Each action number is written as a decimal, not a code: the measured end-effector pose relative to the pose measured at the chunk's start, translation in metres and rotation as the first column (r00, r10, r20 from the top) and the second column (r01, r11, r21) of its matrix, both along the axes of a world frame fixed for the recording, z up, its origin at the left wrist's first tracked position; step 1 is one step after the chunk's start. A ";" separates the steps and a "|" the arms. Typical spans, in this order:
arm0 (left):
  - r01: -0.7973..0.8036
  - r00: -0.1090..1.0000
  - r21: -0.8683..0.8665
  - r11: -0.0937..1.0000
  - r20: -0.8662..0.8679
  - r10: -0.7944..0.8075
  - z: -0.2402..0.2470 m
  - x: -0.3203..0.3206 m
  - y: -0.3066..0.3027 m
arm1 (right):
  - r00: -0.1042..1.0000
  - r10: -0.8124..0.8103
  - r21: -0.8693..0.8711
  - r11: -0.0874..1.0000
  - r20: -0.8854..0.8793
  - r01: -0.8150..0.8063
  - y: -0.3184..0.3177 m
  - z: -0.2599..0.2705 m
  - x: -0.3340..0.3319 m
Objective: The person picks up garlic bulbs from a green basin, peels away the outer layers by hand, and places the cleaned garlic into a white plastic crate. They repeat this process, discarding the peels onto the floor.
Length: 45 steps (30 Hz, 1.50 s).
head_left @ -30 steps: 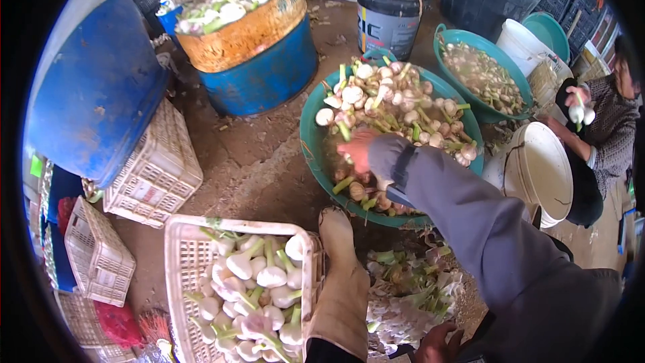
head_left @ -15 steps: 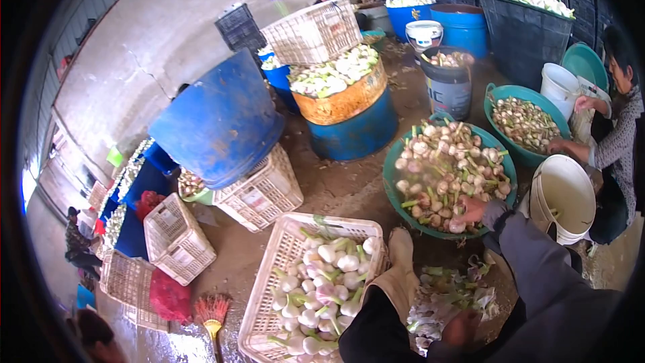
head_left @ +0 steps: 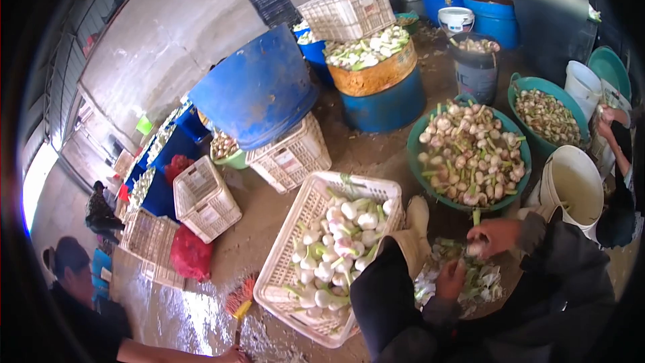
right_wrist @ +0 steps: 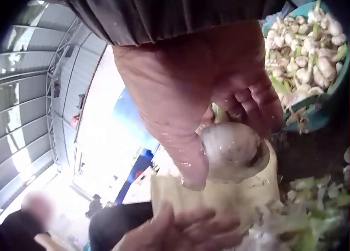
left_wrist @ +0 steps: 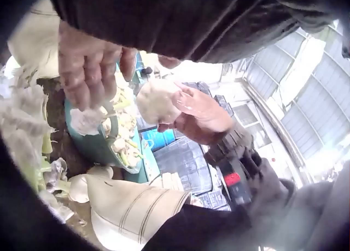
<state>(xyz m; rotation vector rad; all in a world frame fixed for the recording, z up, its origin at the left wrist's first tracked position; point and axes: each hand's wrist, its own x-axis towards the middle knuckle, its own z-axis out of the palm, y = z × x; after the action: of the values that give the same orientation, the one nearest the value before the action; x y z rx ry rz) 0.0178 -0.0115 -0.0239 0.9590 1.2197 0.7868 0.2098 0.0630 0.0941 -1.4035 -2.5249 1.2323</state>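
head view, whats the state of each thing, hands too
right hand: grips the garlic bulb
garlic bulb: held up, out of the tub
left hand: fingers relaxed, below the bulb
green tub: heaped with garlic
white crate: partly filled with white bulbs
white bucket: upright, no lid

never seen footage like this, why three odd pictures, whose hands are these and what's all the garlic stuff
There is no machine here: a person wears three small cameras. The wide round picture comes from the head, looking down; the other two come from the wrists, each showing its hand up close. The right hand grips a white round garlic bulb. The left hand sits just below it, fingers relaxed, above a pile of pale green and white peelings. On the dirt floor stand a green round plastic basin of stalked garlic, a white plastic lattice crate of white bulbs and a white plastic bucket.
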 end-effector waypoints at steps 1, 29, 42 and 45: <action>-0.032 0.950 -0.140 0.990 0.302 0.074 -0.001 0.002 -0.001 | 1.000 0.012 -0.009 1.000 -0.002 -0.012 -0.012 0.004 -0.009; -0.085 0.734 -0.498 0.863 0.554 0.392 -0.001 -0.022 0.002 | 0.861 -0.396 0.205 0.858 -0.320 0.471 -0.101 -0.058 -0.070; -0.164 0.852 -0.309 0.937 0.434 0.293 0.015 -0.017 -0.001 | 0.835 -0.437 0.165 0.845 -0.334 0.508 -0.108 -0.050 -0.075; -0.123 0.911 -0.199 0.972 0.367 0.190 0.028 -0.017 -0.001 | 0.763 -0.481 -0.032 0.854 -0.431 0.520 -0.102 -0.044 -0.064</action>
<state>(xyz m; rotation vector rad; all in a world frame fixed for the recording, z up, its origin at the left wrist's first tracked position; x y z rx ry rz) 0.0005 -0.0120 0.0038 0.5353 1.0071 0.9312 0.1460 -0.0387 0.0502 -1.4561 -1.7318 1.1393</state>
